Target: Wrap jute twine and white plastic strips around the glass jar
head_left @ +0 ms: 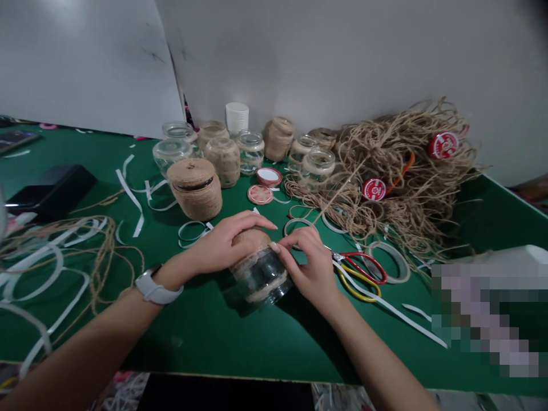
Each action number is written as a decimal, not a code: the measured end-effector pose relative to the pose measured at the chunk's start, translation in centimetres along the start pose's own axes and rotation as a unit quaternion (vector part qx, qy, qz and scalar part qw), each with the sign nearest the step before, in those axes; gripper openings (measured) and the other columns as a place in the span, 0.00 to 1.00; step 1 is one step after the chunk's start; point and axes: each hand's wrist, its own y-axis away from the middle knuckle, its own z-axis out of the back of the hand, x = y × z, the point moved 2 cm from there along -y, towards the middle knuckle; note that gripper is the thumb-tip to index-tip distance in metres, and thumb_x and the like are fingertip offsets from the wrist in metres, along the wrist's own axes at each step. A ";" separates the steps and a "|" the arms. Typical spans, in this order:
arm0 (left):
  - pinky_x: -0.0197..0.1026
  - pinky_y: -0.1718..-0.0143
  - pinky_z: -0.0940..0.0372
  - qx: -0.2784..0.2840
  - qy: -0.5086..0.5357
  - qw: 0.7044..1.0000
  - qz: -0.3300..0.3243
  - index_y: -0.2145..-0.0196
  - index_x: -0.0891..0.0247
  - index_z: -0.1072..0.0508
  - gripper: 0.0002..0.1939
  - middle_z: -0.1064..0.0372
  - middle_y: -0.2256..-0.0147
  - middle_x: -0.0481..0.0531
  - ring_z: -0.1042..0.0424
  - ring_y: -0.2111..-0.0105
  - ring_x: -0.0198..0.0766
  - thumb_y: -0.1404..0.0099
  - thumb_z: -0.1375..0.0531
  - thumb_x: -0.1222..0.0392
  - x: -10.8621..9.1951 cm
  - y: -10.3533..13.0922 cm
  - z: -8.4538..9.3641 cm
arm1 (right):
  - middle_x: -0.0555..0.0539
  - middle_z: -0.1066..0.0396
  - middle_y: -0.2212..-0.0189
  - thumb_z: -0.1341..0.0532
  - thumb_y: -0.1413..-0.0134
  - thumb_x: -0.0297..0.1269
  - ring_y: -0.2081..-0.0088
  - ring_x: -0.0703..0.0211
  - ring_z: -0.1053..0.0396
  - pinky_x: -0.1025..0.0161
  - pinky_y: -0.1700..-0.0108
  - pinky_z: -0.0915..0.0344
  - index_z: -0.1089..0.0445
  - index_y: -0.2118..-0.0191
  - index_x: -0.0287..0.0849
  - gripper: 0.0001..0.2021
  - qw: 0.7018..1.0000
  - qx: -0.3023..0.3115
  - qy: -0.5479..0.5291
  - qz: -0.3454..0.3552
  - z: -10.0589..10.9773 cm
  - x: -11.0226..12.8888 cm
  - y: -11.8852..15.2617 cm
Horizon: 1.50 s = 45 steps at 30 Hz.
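A glass jar (262, 275) partly wound with jute twine lies tilted on the green table (214, 331). My left hand (222, 244) grips its twine-covered upper part, and a white watch sits on that wrist. My right hand (309, 264) presses its fingertips on the jar's right side, pinching at the twine near the wrapped band. A strand of jute twine (329, 200) runs from my right hand up toward the big tangled jute pile (402, 177).
A fully wrapped jar with lid (196, 188) and several glass and wrapped jars (250, 149) stand behind. Red lids (374, 189) lie in the pile. Two pairs of scissors (359, 274) lie right of my hand. White tape strips (132, 197) and a black box (51, 191) lie left.
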 end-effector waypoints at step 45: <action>0.48 0.51 0.34 0.067 0.074 0.991 0.090 0.51 0.59 0.28 0.25 0.27 0.52 0.53 0.28 0.53 0.50 0.41 0.37 0.42 1.4 0.1 -0.1 | 0.48 0.24 0.71 0.38 0.38 0.32 0.67 0.56 0.30 0.57 0.61 0.34 0.27 0.66 0.44 0.04 0.997 0.072 0.006 -0.014 0.6 -1.6 0.1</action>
